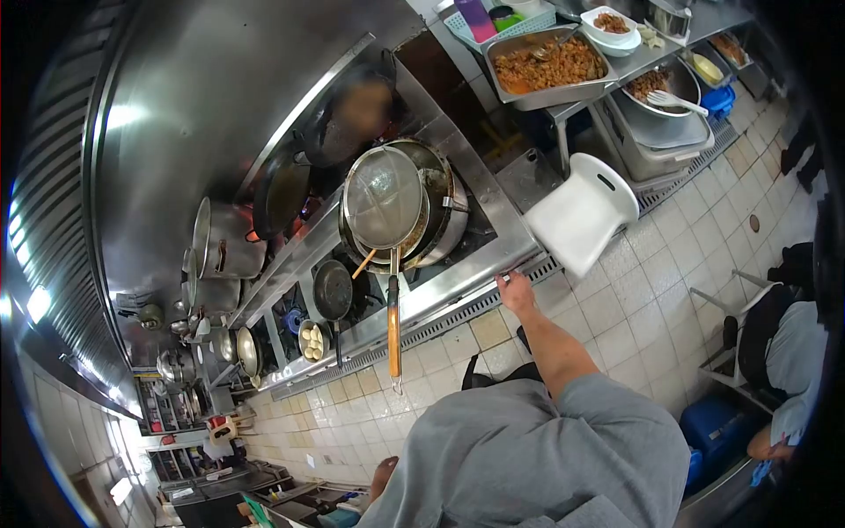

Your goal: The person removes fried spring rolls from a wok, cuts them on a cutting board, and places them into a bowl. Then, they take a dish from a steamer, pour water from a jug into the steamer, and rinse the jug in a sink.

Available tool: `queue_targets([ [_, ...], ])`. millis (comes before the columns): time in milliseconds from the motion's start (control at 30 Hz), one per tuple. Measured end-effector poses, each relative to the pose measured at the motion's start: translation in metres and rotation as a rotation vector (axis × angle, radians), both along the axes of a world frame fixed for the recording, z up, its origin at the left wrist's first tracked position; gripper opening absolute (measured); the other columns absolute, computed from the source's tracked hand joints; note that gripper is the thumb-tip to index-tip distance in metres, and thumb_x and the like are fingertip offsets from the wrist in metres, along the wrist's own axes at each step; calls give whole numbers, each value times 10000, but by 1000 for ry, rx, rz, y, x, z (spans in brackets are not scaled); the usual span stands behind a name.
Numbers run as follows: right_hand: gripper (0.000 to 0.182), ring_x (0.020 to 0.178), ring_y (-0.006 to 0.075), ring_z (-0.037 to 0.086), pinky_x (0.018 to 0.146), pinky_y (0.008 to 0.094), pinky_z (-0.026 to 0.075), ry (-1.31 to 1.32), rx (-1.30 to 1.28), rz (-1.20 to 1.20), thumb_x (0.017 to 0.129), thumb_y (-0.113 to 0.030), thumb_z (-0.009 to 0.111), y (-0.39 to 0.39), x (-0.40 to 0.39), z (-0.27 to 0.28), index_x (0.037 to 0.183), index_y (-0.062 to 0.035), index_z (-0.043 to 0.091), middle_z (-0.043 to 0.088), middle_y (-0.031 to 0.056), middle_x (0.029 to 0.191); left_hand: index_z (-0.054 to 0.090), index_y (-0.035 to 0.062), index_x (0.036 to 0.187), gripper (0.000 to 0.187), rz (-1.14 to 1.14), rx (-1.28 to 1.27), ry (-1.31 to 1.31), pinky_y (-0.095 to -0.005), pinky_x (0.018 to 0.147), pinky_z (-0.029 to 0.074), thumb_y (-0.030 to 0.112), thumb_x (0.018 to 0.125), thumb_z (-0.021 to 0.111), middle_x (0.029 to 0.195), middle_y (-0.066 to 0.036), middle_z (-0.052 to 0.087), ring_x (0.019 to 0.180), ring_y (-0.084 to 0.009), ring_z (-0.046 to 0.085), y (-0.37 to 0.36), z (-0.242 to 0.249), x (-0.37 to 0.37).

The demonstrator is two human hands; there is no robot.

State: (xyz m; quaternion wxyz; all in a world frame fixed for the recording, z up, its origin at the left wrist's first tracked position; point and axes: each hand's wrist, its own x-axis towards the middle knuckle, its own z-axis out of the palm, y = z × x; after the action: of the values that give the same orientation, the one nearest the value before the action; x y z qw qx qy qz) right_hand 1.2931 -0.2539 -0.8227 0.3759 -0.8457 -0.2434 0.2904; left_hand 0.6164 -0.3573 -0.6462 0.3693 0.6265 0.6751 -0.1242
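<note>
My right hand (517,292) is at the front edge of the stove (515,255), its fingers pressed together on something small that I cannot make out. My left hand (385,469) hangs low beside my body, partly hidden by the grey shirt, and its fingers are not clear. A round mesh strainer (384,195) with a long wooden handle (393,330) rests over a large pot (453,220) on the stove. Left of that handle sits a small black pan (333,290), near a pan of pale round pieces (312,340).
A white plastic stool (585,211) stands right of the stove. Trays of cooked food (550,66) are on the steel counter. Dark woks (282,189) and tall pots (231,246) line the stove's back. Another person (788,348) sits at the far right.
</note>
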Motion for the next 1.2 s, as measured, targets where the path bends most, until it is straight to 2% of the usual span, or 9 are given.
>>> queue_targets([
  [133, 566, 1102, 418, 625, 952, 494, 499, -4, -9, 11, 926, -445, 612, 3, -2, -13, 1226, 36, 629, 671, 273, 1117, 589, 50, 1332, 502, 345, -8, 125, -349, 739, 540, 283, 903, 706, 1053, -111, 722, 912, -206, 663, 42, 89, 151],
  [500, 484, 1022, 420, 643, 870, 487, 521, -41, 36, -97, 961, -405, 568, 8, -15, -37, 1124, 45, 647, 677, 274, 1029, 597, 48, 1322, 475, 131, 109, -210, -338, 892, 510, 290, 924, 691, 1054, -112, 725, 993, -218, 662, 112, 9, 86],
  [600, 556, 1119, 262, 647, 808, 474, 564, 728, -157, 251, 953, -468, 607, -1, -39, 25, 1289, -25, 588, 660, 165, 1194, 601, 46, 1312, 474, 239, 32, -252, -348, 863, 520, 297, 921, 696, 1022, -86, 718, 957, -213, 663, 106, 8, 74],
  [767, 637, 1140, 289, 604, 984, 484, 485, 1929, 616, 270, 996, -423, 577, -2, -150, 220, 1537, -237, 298, 611, 157, 1245, 617, 33, 1269, 376, 193, -61, -168, -376, 846, 539, 257, 968, 601, 1062, -81, 714, 959, -233, 672, 76, -27, 19],
  [867, 435, 898, 220, 656, 741, 406, 552, 1303, 732, 29, 1006, -246, 564, 7, -194, 266, 1418, -212, 428, 628, 68, 1031, 635, 45, 1245, 332, -949, 409, -212, -412, 892, 540, 185, 960, 538, 1122, -117, 713, 1025, -288, 674, 82, -172, -95],
  [1033, 630, 598, 107, 547, 464, 266, 453, 1059, 628, -119, 932, -54, 584, -25, -149, 340, 1508, -193, 371, 561, 20, 793, 644, 96, 1239, 321, -406, 254, -642, -446, 876, 563, 203, 946, 567, 1090, -112, 723, 1024, -292, 679, 79, -151, -93],
  [1067, 668, 576, 107, 528, 471, 271, 456, 897, 584, 10, 935, -25, 559, -34, -140, 348, 1540, -198, 337, 534, 7, 740, 626, 106, 1257, 380, 172, -284, -103, -489, 779, 588, 323, 946, 637, 1010, -89, 721, 936, -253, 695, 88, -85, -50],
  [1133, 676, 549, 92, 507, 476, 252, 448, 523, 479, 132, 934, -13, 560, -45, -122, 372, 1554, -196, 359, 507, -15, 680, 615, 111, 1259, 457, -42, -245, -341, -477, 671, 578, 398, 914, 700, 944, -77, 700, 821, -212, 677, 109, -196, -120],
  [1200, 583, 728, 79, 564, 636, 238, 476, -81, 392, 93, 910, -59, 633, -45, -112, 401, 1471, -159, 510, 592, -14, 833, 622, 106, 1227, 420, 403, -257, -343, -422, 612, 556, 365, 910, 712, 891, -86, 685, 743, -209, 651, 119, -141, -96],
])
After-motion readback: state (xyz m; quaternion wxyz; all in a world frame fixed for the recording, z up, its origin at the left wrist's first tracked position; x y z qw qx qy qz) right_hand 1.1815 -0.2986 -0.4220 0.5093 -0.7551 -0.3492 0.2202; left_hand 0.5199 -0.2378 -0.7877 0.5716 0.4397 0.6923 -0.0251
